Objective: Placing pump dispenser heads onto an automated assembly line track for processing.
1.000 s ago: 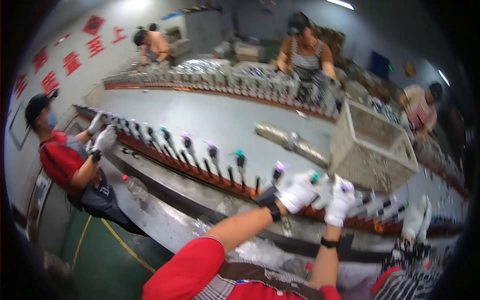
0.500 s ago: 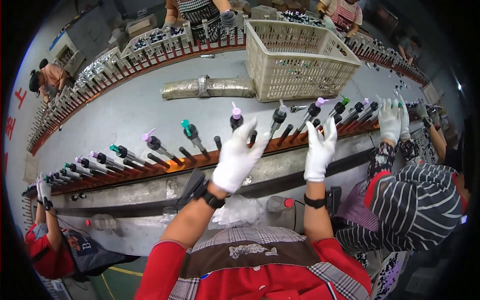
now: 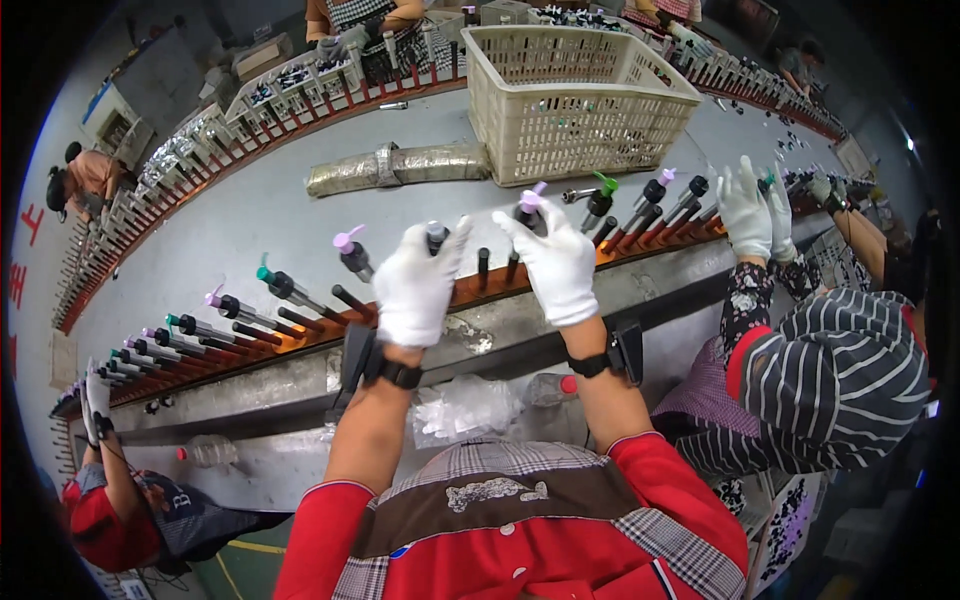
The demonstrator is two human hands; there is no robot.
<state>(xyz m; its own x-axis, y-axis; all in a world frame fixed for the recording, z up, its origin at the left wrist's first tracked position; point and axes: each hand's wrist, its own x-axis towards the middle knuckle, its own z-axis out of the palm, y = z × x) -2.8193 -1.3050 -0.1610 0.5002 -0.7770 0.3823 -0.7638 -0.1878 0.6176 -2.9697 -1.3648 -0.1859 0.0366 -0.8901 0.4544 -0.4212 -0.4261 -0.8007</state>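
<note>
Currently, both gloved hands are at the near rail point(image 3: 469, 292), each with its own pump. Left hand point(image 3: 412, 288): half curled, thumb to the right, fingers to the left, grey pump point(image 3: 437, 232) in the gap between them; only its top shows, so I cannot tell whether the grip presses on it. Right hand point(image 3: 557, 264): mirrored, thumb to the left, fingers loosely bent, lilac pump point(image 3: 531, 204) between them with its nozzle clear above the glove; firmness of this grip likewise not readable. Key relation: each pump lies just past the palm, on the far side, grey nearer the left hand, lilac nearer the right. Long axes judged near upright, in line with the bare black pegs point(image 3: 483, 266) that rise between the hands; the shafts themselves are hidden by the gloves. Neighbours: mauve pump point(image 3: 354, 256) just left of the left hand, leaning outward; green pump point(image 3: 600, 202) just right of the right hand, leaning the other way. Beyond, on the grey surface point(image 3: 250, 225): taped bundle point(image 3: 440, 163), its end by the crate point(image 3: 570, 140). A co-worker's glove point(image 3: 745, 212) is farther right along the rail.
</note>
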